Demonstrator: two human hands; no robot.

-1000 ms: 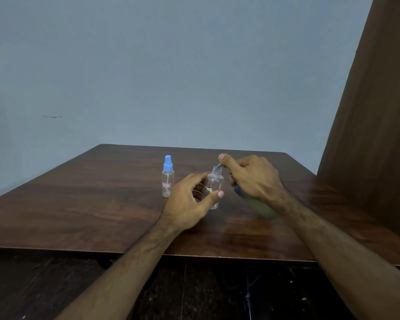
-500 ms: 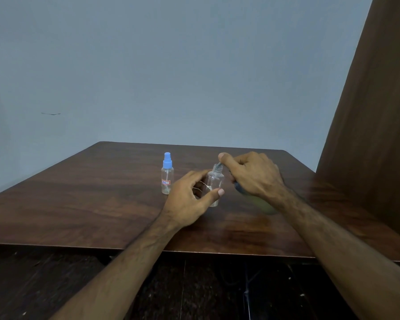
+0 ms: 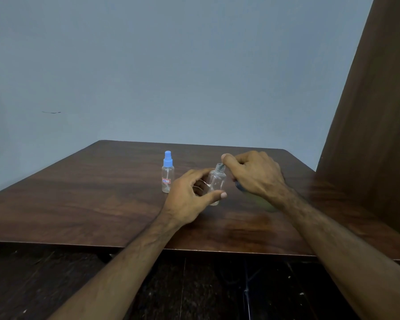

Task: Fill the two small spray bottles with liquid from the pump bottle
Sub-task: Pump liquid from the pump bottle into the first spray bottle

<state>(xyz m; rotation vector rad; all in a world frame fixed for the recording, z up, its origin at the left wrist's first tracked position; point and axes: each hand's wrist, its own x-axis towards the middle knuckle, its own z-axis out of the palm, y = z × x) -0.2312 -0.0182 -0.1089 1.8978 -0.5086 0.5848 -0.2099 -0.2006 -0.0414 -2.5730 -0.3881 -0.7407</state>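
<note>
Pale blue-grey wall standing behind a dark brown wooden table [image 3: 83,195], with a brown wooden panel [image 3: 374,125] leaning in at the right. Left hand [image 3: 189,199] is reaching in from below, thumb and curled fingers wrapping around the lower body of an uncapped clear plastic spray bottle [image 3: 216,181] that is standing upright on the table near its middle. Right hand [image 3: 254,174] is arching over from the right, knuckles up, fingertips bunching at the bottle's open threaded neck; it is gripping a dark-topped, greenish pump bottle [image 3: 240,187], mostly hidden beneath the palm and forearm, so its nozzle cannot be made out. Two small spray bottles are showing: the held one, and a second clear plastic spray bottle with a blue cap [image 3: 168,173] and a small red-edged label, standing apart just left of the left hand. One pump bottle, partly seen. Compared with half a second ago, both hands are keeping the same grips and places; only the camera view is sitting slightly differently.
</note>
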